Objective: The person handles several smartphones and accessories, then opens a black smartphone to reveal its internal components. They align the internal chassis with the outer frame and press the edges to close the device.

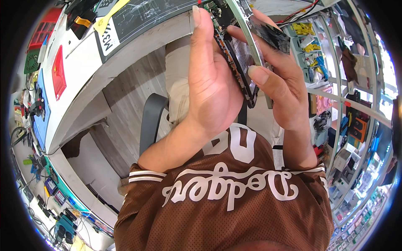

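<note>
At the top middle, my left hand [209,83] is closed around an opened smartphone body [239,74]. The body is tilted nearly on edge, with a circuit board at its upper end and copper-coloured parts along its side. My right hand [287,79] pinches a thin, pale-edged phone panel [250,37] between thumb and fingers, close beside the body. One right finger reaches into the gap between the two parts. A crumpled black film [272,35] hangs at the panel's outer side. I cannot tell whether the two parts still touch at the top.
A white workbench [86,62] curves along the left, bearing a dark printed mat [138,21], a yellow pry tool [109,17] and a red piece [58,73]. Shelves with small bins [305,42] stand at right. A black chair armrest [153,119] is beside my left arm.
</note>
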`<state>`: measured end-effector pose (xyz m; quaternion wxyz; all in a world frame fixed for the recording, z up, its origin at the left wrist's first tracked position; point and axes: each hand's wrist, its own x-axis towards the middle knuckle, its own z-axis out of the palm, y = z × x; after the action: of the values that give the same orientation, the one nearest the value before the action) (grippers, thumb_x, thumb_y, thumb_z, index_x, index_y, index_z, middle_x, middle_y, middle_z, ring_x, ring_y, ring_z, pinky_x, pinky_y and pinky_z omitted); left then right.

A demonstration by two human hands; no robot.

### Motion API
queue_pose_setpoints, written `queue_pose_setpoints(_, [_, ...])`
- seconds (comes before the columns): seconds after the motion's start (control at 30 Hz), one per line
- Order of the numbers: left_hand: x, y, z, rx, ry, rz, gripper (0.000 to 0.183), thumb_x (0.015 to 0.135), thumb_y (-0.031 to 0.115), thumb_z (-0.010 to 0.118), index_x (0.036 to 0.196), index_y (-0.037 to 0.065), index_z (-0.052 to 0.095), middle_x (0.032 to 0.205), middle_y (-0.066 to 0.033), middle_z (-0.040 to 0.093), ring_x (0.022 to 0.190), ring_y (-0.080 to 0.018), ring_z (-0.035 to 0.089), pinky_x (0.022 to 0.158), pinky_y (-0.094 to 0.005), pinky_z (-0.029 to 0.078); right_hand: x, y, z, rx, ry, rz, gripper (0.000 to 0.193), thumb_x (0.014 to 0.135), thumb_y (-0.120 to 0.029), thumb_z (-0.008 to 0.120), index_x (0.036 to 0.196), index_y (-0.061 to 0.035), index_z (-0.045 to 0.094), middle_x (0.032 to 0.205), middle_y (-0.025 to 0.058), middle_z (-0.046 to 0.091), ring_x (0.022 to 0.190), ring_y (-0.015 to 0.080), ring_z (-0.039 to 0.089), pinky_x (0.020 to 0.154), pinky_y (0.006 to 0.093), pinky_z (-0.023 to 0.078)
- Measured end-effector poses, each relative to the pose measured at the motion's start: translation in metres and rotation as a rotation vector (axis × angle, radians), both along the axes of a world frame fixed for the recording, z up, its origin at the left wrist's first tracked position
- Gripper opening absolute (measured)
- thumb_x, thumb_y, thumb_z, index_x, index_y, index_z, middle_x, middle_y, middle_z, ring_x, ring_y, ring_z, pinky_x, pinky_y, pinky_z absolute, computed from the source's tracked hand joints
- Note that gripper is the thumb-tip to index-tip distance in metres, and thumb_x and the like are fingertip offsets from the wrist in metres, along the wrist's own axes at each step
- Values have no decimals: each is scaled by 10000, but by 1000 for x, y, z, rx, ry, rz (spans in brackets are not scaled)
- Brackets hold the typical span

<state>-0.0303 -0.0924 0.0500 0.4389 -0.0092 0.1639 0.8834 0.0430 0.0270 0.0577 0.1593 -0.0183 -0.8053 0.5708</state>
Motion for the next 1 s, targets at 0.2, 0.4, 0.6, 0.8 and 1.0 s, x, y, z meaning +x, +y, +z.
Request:
queue_pose_setpoints(0.2, [-2,1,5,-45,8,-13,821,1059,701,282,1444,14,513,1373,-88,617,1254,-227,582,1117,-390,425,-16,-26,35,-141,-73,-224,635,945,-402,607,1425,14,612,1555,230,449,1448,331,433,1185,466,325])
queue_pose_setpoints(0.4, [-6,5,40,-116,49,7,648,1058,565,487,1454,53,508,1330,-155,644,1203,-272,636,1096,-431,464,-5,16,10,139,29,51,608,934,-403,627,1387,1,658,1621,258,368,1537,388,291,1240,502,188])
queue_pose_setpoints(0.6, [-6,1,24,-56,93,1,663,1057,592,468,1453,62,509,1329,-135,640,1206,-251,626,1096,-417,457,-5,12,27,96,3,90,626,925,-436,648,1387,-15,664,1645,254,337,1561,371,243,1246,503,166])
queue_pose_setpoints(0.8, [-5,6,16,-34,168,-22,708,1057,646,406,1440,61,519,1326,-91,634,1215,-210,605,1093,-385,445,3,19,-2,-27,73,49,658,921,-362,595,1428,57,601,1639,219,346,1445,290,458,1184,408,327])
queue_pose_setpoints(1.0, [1,7,15,-37,253,-33,741,1060,684,356,1431,66,528,1321,-52,630,1219,-174,588,1089,-358,437,8,28,5,-41,-38,33,609,851,-366,647,1364,-41,696,1633,207,383,1488,312,382,1198,437,300])
